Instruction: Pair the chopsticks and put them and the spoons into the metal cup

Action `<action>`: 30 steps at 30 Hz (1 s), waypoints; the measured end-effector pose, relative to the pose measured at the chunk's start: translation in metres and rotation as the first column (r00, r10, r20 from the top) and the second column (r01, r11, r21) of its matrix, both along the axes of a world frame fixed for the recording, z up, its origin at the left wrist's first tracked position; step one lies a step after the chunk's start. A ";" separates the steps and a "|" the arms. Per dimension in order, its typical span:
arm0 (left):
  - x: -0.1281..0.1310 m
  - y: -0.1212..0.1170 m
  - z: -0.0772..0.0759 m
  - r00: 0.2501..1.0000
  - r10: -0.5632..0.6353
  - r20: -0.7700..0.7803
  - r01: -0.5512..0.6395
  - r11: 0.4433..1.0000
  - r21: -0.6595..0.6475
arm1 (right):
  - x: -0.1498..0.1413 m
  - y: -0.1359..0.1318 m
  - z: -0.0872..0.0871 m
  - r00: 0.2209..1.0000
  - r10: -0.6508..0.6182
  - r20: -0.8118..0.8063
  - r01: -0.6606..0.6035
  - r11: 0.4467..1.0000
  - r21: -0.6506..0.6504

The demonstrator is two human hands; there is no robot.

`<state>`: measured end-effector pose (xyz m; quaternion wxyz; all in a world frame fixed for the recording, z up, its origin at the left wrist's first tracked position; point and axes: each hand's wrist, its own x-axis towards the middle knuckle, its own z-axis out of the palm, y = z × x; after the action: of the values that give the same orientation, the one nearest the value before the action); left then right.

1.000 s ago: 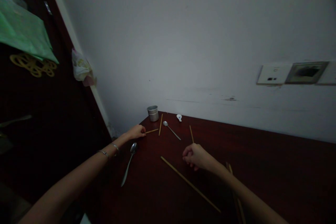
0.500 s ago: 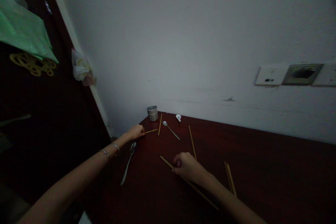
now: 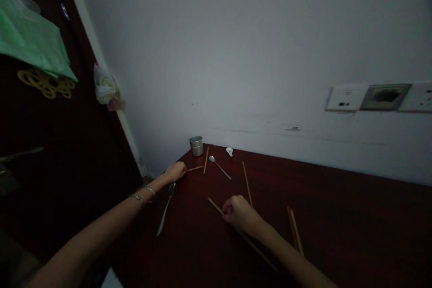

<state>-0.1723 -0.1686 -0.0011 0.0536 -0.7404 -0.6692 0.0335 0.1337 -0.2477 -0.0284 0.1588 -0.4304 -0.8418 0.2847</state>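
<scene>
At the table's left edge, my left hand point(image 3: 176, 170) is closed on the near end of a short chopstick point(image 3: 195, 168), whose other end points right. My right hand point(image 3: 238, 210) pinches a long chopstick point(image 3: 258, 249) near the middle of the table; it slants from upper left to lower right under the hand. Behind that hand lies another chopstick point(image 3: 247, 182). A large metal spoon point(image 3: 165, 211) rests below my left hand. Farther back are an upright chopstick-like stick point(image 3: 206, 159), a long-handled spoon point(image 3: 221, 168) and a metal cup point(image 3: 196, 146).
A small white spoon point(image 3: 229, 151) lies by the wall. A pair of chopsticks point(image 3: 295, 231) is to the right of my right forearm. The dark red table point(image 3: 354, 225) meets the wall, which carries socket plates point(image 3: 347, 98). A dark door point(image 3: 87, 144) stands left.
The long chopstick in my right hand has shifted very slightly. Both hands keep their grip and nearly the same place; the view has moved a little.
</scene>
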 end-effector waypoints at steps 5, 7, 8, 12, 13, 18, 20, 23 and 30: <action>0.003 -0.004 0.002 1.000 -0.003 -0.011 0.003 1.000 0.011 | -0.001 -0.002 0.003 1.000 -0.030 0.002 0.030 0.999 0.014; 0.003 -0.006 0.008 1.000 -0.028 -0.014 0.028 0.999 0.041 | -0.001 -0.001 0.004 0.999 -0.047 -0.004 0.047 0.999 0.013; 0.003 -0.007 0.012 0.999 -0.041 -0.010 0.042 0.997 0.059 | -0.001 -0.001 0.004 0.999 -0.049 -0.011 0.049 0.999 0.008; 0.003 -0.015 0.035 0.996 -0.057 0.073 0.046 0.989 0.144 | 0.001 0.002 0.006 0.995 -0.067 -0.076 0.064 0.997 -0.040; 0.005 -0.017 0.041 0.992 -0.052 0.111 0.033 0.986 0.163 | 0.002 0.002 0.008 0.992 -0.075 -0.103 0.070 0.996 -0.052; 0.027 -0.029 0.068 0.916 -0.082 0.392 -0.014 0.971 0.237 | 0.014 -0.002 0.026 0.951 -0.149 -0.272 0.092 0.973 -0.211; 0.043 -0.033 0.074 0.841 -0.095 0.533 -0.043 0.970 0.241 | 0.023 -0.004 0.038 0.917 -0.207 -0.341 0.103 0.949 -0.299; 0.073 -0.037 0.080 0.670 -0.082 0.737 -0.056 0.986 0.160 | 0.041 -0.006 0.056 0.851 -0.277 -0.446 0.108 0.924 -0.367; 0.156 -0.056 0.087 0.222 -0.091 0.971 0.168 0.984 0.054 | 0.098 -0.013 0.080 0.658 -0.387 -0.647 0.154 0.909 -0.387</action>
<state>-0.0159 -0.2244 0.0855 -0.3921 -0.6561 -0.4932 -0.4153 0.2314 -0.2607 0.0516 0.4449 -0.4274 -0.5869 0.5244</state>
